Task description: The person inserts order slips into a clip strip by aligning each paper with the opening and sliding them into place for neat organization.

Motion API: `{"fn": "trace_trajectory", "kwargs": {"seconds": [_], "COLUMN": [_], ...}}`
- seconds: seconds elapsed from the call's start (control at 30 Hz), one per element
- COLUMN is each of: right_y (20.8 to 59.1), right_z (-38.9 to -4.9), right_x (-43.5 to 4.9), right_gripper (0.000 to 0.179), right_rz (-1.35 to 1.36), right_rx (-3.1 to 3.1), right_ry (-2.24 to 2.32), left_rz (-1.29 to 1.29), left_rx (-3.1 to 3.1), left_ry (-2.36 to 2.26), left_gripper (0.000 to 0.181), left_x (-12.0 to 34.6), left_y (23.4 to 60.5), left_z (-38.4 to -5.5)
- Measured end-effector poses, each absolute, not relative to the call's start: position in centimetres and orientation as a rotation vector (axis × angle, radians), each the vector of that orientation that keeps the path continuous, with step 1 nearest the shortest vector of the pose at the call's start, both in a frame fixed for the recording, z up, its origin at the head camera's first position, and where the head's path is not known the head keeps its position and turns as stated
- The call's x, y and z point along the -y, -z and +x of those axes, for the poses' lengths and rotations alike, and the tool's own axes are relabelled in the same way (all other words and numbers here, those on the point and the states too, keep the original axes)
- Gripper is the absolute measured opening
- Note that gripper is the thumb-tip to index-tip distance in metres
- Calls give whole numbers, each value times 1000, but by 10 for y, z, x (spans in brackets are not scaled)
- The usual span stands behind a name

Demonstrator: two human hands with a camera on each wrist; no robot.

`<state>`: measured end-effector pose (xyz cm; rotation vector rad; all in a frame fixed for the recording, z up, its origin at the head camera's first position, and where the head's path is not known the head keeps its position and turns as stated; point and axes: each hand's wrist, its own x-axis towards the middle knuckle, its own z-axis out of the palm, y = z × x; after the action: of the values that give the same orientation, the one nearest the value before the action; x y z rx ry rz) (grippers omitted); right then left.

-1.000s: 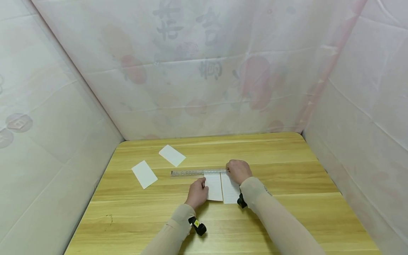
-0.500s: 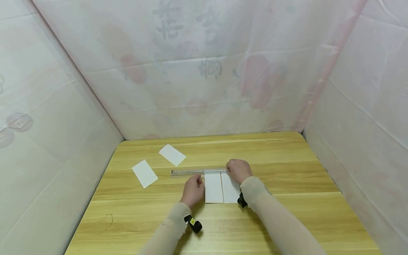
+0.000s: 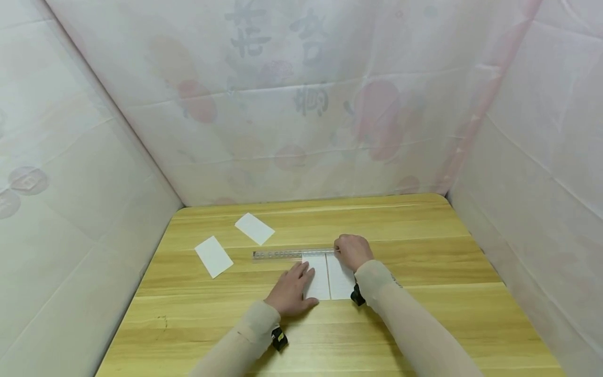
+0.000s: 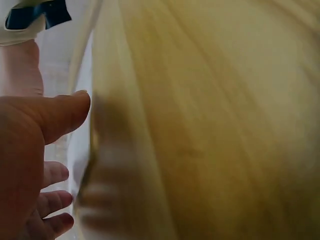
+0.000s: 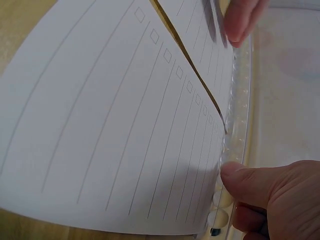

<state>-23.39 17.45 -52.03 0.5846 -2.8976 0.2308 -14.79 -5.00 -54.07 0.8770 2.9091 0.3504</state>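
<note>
- The wood-grained tabletop (image 3: 330, 348) carries a clear ruler (image 3: 278, 255).
- Two lined cards (image 3: 339, 280) lie at the ruler's near side, narrowly apart.
- One white card (image 3: 214, 257) lies left of the ruler.
- Another white card (image 3: 255, 228) lies beyond the ruler's left end.

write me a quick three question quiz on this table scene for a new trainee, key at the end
1. True or false: the left hand is curled into a fist.
2. What does the right hand grip?
3. Multiple choice: what lies off to the left, away from both hands?
a) a pen and a cup
b) two white cards
c) a pair of scissors

Key:
1. False; it is spread out.
2. The clear plastic strip.
3. b
</note>
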Motion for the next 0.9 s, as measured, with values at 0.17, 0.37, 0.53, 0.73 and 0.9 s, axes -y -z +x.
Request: {"fn": "trace_trajectory", "kwargs": {"seconds": [0.17,0.37,0.53,0.73,0.9], "right_y": [521,521,520,519,519], "right_z": [-234,-235,-234,-234,-233], "right_x": [-174,-175,-175,-175,-174], "right_gripper": [7,6,6,5,6], "right_rz": [593,597,595,598,596], "right_rx": [2896,2897,2905,2901,2900], "right_ry": [-226,-220,-216,-208,-206], "left_rz": [890,877,869,877,882], "left_rx": [-2918,-2908,-2912,-2941,-2948], "left_ry": [-269,-272,-283,-277,-260], "left_gripper": [77,76,76,74,73], "left_x": [50,50,50,49,48], "left_y": [545,546,547,549,547], "left_z": [-149,-149,-148,-148,-147]}}
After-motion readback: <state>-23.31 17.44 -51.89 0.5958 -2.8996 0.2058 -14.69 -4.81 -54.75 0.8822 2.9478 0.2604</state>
